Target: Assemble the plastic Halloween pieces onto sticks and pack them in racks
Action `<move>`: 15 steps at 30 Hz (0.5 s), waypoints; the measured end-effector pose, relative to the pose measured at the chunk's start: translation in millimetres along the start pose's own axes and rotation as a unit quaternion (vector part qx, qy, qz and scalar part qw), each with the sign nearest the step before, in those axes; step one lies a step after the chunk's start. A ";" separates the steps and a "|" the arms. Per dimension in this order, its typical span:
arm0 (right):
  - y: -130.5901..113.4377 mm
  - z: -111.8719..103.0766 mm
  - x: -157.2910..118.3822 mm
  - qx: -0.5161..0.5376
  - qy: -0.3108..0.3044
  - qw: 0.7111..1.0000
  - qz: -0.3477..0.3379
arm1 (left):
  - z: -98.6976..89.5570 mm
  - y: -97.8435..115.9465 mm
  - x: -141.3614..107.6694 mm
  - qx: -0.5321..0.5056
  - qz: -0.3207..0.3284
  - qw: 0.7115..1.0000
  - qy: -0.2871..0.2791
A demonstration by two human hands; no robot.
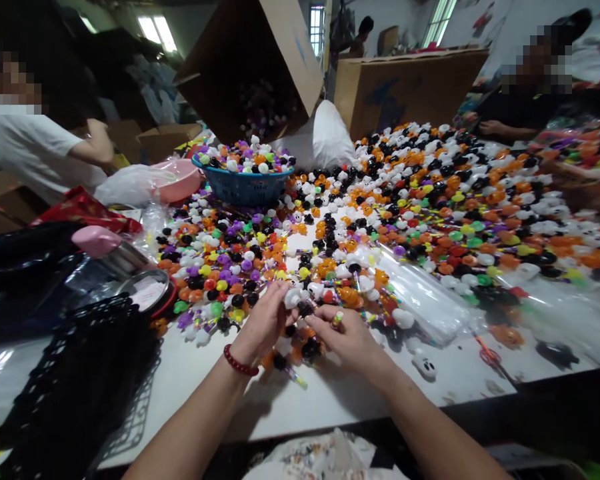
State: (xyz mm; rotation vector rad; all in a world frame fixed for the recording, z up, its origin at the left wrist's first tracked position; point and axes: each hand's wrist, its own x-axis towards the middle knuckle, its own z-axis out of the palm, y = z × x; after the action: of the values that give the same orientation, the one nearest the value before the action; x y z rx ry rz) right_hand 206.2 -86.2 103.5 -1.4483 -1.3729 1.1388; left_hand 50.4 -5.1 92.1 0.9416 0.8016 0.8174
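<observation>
The white surface (180,373) carries a broad pile (455,193) of small orange, black, white and purple toys, many on coloured stems. It reaches forward to both hands, so the work is best kept low over the near edge of it, where a dropped bit would land in sight. A box (293,47) is tipped with its mouth toward the pile, and a blue basket (250,190), heaped with more of them, stands in front of it; neither crowds the hands. A clear bag (420,297) lies to the right, and the right arm would do well to keep off its slippery edge. The left hand (263,317) has its fingers grasping a white piece (293,298); the right hand (347,341), just beside it, has its fingers closed round a stick (337,319) whose yellow end pokes up between them. A black piece (305,309) sits between the two hands at the fingertips; whether it joins the stick cannot be told. A light, steady left pinch should serve, with fine turning left to the right fingertips, since hard squeezing could make rounded heads slip
</observation>
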 end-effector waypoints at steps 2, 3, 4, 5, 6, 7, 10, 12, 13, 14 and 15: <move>1.4 0.0 -2.7 -0.006 0.009 1.000 0.000 | 0.6 -2.7 -3.6 0.037 0.005 0.999 -0.011; 2.9 -0.2 -3.9 -0.007 0.009 1.000 0.001 | 0.9 -3.9 -5.3 0.059 0.010 0.998 -0.014; 4.8 -0.4 -4.9 -0.007 0.007 1.000 0.001 | 1.4 -5.1 -7.0 0.078 0.013 0.997 -0.012; 6.7 -0.6 -5.7 -0.006 0.004 1.000 0.003 | 2.0 -6.0 -8.6 0.095 0.015 0.995 -0.009; 8.7 -0.9 -6.4 -0.001 0.000 1.000 0.009 | 2.8 -6.9 -10.2 0.111 0.016 0.994 -0.005; 10.4 -1.4 -6.7 0.009 -0.005 1.000 0.019 | 3.6 -7.8 -11.5 0.129 0.016 0.992 -0.002; 14.4 -4.0 -6.2 0.054 -0.023 0.997 0.053 | 5.2 -10.6 -13.5 0.188 0.016 0.982 0.002; 16.3 -6.8 -4.9 0.076 -0.035 0.994 0.066 | 5.6 -13.2 -13.6 0.216 0.022 0.976 0.001; 17.3 -8.1 -4.2 0.081 -0.041 0.994 0.068 | 6.1 -14.7 -13.8 0.229 0.029 0.973 0.002; 18.2 -9.0 -3.7 0.084 -0.048 0.993 0.070 | 6.9 -16.4 -14.5 0.245 0.038 0.969 0.003; 19.3 -9.4 -3.5 0.086 -0.056 0.992 0.071 | 8.2 -18.3 -15.7 0.267 0.050 0.963 0.005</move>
State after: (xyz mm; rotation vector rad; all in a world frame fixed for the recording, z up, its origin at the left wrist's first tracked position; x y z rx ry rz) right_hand 220.2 -90.9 87.6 -1.3924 -1.2277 1.4145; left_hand 54.6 -28.1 82.0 1.4655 1.0135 0.7020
